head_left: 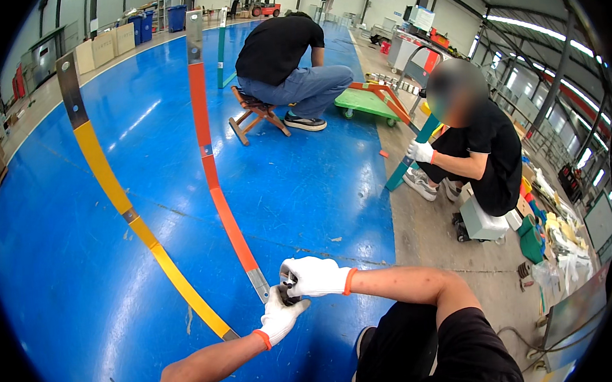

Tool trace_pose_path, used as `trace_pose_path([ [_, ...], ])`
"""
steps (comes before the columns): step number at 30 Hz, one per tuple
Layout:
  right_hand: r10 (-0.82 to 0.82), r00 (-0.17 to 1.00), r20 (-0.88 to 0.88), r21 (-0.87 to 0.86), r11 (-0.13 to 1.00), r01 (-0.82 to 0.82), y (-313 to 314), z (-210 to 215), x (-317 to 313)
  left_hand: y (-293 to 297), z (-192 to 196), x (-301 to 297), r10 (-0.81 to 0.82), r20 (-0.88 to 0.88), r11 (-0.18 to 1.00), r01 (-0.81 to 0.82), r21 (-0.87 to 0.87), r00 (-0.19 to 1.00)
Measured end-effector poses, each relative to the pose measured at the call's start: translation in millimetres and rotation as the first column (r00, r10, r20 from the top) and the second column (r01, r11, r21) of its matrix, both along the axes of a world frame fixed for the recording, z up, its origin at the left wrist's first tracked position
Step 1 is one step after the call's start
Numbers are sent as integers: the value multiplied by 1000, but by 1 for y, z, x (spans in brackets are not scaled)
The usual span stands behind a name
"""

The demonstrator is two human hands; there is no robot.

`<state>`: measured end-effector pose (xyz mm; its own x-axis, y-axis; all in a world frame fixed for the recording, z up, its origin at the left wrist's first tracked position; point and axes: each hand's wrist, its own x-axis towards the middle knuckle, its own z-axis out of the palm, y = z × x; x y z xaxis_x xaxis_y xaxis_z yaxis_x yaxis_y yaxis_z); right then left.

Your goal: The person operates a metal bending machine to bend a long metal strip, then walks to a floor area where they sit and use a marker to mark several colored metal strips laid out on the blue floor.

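Black-clad knee (425, 344) lowest in view, both forearms coming up from the bottom edge. Two white gloves with orange cuffs. Left hand (281, 315) and right hand (315, 275) meet at the near end of the red bar (218, 195). Both are curled shut around a small dark part (288, 289), held between them and touching the bar's bare metal end; its kind is too small to tell. Right hand sits above, left hand just below.

Count: two long bars near the hands, red and yellow bar (116, 194), each with grey bare-metal ends and a grey band midway. Both run from the near floor away toward the far wall, side by side, well apart. A third, teal bar (222, 50) lies farther off. A fourth teal piece is gripped by a seated person's white glove (421, 152).

Two other people: one crouched on a wooden stool (255, 114), back turned; one seated on a low box (484, 220) to the right.

Blue floor (61, 273) is wide and open left of the yellow bar and between the two bars. Its right edge meets grey concrete (433, 240). One green cart (364, 105) stands at that edge. Clutter crowds the far right.
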<state>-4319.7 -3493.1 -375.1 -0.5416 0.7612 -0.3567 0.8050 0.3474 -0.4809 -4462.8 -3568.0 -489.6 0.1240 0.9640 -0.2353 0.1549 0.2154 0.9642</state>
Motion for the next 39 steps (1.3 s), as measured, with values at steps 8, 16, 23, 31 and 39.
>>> trace_pose_path([
  [8,-64,998,-10,-53,997,63,9,0,12,3,-10,3,20,129,1000,-22,9,991],
  [16,-167,984,62,99,982,161,-11,31,54,12,-28,25,-237,32,964,240,-118,971],
  [23,-426,887,176,178,900,397,-53,77,96,19,-39,95,-651,156,658,654,-373,743],
  [31,-488,866,108,239,858,454,-93,82,154,16,-65,162,-860,269,309,862,-401,433],
  [39,-239,961,-138,224,938,265,-83,69,161,21,-114,158,-783,269,372,770,-518,560],
])
